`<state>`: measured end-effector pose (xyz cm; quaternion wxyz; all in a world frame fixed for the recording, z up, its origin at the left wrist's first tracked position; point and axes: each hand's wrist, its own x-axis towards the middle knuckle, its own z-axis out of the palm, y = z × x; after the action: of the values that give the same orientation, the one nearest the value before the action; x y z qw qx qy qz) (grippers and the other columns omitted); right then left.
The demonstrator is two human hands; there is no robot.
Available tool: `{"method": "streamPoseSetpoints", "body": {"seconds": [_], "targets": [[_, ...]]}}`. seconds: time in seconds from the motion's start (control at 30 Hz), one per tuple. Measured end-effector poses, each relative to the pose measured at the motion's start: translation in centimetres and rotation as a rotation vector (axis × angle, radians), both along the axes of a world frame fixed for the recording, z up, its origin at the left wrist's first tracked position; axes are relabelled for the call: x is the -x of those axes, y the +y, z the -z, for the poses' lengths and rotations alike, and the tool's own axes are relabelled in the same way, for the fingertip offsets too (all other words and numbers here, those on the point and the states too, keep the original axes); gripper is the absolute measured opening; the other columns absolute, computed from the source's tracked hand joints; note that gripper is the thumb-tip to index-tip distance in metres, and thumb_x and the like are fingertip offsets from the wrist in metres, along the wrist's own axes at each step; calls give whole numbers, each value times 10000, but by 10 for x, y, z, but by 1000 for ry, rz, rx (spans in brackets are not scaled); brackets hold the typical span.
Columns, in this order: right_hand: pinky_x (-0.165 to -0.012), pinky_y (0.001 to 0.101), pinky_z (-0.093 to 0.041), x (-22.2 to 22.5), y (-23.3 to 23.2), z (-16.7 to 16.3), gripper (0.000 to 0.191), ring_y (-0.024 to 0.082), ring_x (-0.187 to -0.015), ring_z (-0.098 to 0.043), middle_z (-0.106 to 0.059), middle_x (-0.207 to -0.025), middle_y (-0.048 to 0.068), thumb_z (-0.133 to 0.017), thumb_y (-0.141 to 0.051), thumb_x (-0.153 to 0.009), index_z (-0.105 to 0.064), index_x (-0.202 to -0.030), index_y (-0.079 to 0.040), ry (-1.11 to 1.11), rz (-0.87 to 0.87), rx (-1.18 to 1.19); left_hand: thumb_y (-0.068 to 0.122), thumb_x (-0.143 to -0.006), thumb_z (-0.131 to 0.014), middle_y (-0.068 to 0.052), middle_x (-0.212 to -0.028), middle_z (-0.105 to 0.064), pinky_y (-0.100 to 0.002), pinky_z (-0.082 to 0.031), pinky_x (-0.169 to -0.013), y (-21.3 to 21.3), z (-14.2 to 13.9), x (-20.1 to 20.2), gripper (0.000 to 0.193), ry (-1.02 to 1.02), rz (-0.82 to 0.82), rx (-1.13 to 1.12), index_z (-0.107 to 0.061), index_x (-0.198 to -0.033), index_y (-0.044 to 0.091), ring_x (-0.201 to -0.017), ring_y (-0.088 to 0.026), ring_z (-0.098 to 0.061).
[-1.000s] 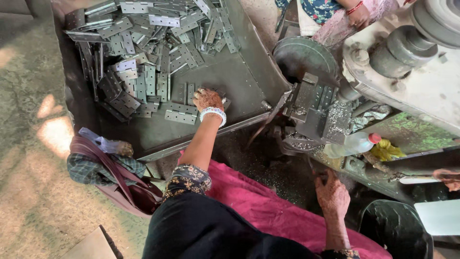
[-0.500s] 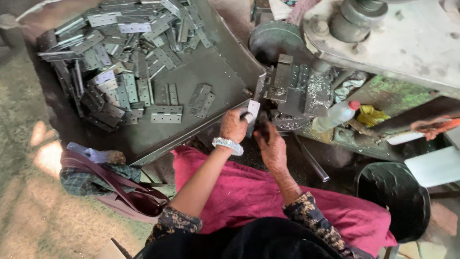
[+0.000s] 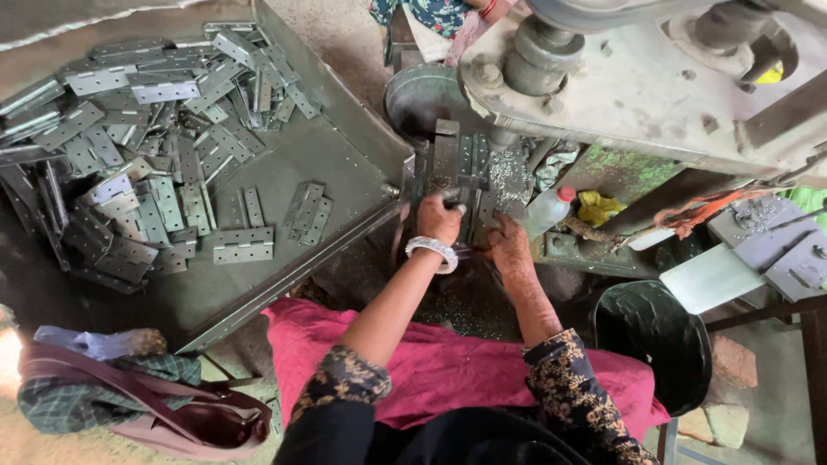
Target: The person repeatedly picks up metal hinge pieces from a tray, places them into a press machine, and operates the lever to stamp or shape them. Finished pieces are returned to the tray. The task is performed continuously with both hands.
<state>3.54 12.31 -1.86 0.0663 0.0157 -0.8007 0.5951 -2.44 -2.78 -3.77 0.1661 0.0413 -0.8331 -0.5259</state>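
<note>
— Where is the hinge plate (image 3: pixel 455 200) now?

— At the press bed (image 3: pixel 469 172), under the left hand (image 3: pixel 439 220). A second ago that hand was down in the tray (image 3: pixel 345 159) among the loose plates; half a second ago it was carrying one across, and the right hand came up to meet it. Now both hands are in at the die — so the piece looks to be set in place rather than fetched.

— Is the left grip closed on it?

— Fingers are curled over something small and grey at the die; I take it for the plate, though only a sliver shows past the knuckles. The right hand (image 3: pixel 510 245) lies flat beside it, fingers toward the bed — whether it pinches anything or only steadies, I cannot tell.

— And the rest?

— The heap of hinge plates (image 3: pixel 129 172) lies as it did, a few stragglers (image 3: pixel 307 209) near the tray's edge. The head of the press (image 3: pixel 637 77) runs out of the top of the view, so the ram is hidden. A plastic bottle with a red cap (image 3: pixel 551 207) stands just right of the bed, a black bucket (image 3: pixel 650 340) near the person's knee, a bag (image 3: pixel 129 405) on the floor at the left. Someone else's patterned sleeve (image 3: pixel 431 13) is cut off at the top.
</note>
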Motion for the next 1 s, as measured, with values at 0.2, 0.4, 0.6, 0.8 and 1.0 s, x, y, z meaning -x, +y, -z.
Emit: {"method": "streamPoseSetpoints", "body": {"seconds": [0.2,0.4,0.6,0.8,1.0], "targets": [[-782,517,-592,-42,45,21,644,406,-886,-742,-736,-1007,201,-639,-425,-925,-458,-1449,-96,-90,-67,-1164,251,-919,-647,-178,-1513,-546,-452,-433,-985,40,-16,-24,324,52,43,921,-751,-1123,22,-1331,-317,-504],[-814,532,-582,-65,59,64,430,425,-933,-728,-745,-1020,218,-601,-372,-940,-589,-1256,-80,-197,-146,-1123,285,-1043,-509,-72,-1597,-484,-519,-262,-1232,34,-33,-29,351,-323,330,991,-763,-1230,131,-1583,-309,-264],[-809,552,-555,-76,47,60,414,421,-938,-707,-742,-966,211,-642,-467,-909,-640,-1085,-92,-256,-53,-978,310,-958,-536,-114,-1606,-402,-516,-275,-1104,36,-25,7,479,-75,98,1195,-647,-1358,71,-1478,-365,-277],[-794,539,-571,-87,46,65,392,415,-908,-722,-743,-935,204,-615,-471,-945,-643,-1042,-93,-264,18,-990,224,-1037,-520,-116,-1606,-461,-512,-268,-1195,39,-19,-9,359,-174,201,1088,-695,-1328,106,-1557,-340,-289],[-775,539,-567,-82,46,77,447,427,-917,-710,-733,-949,229,-645,-507,-934,-656,-1038,-72,-266,10,-1022,260,-974,-532,-130,-1578,-433,-522,-257,-1148,36,-24,-16,422,-99,162,1202,-680,-1321,70,-1491,-362,-294]]}}
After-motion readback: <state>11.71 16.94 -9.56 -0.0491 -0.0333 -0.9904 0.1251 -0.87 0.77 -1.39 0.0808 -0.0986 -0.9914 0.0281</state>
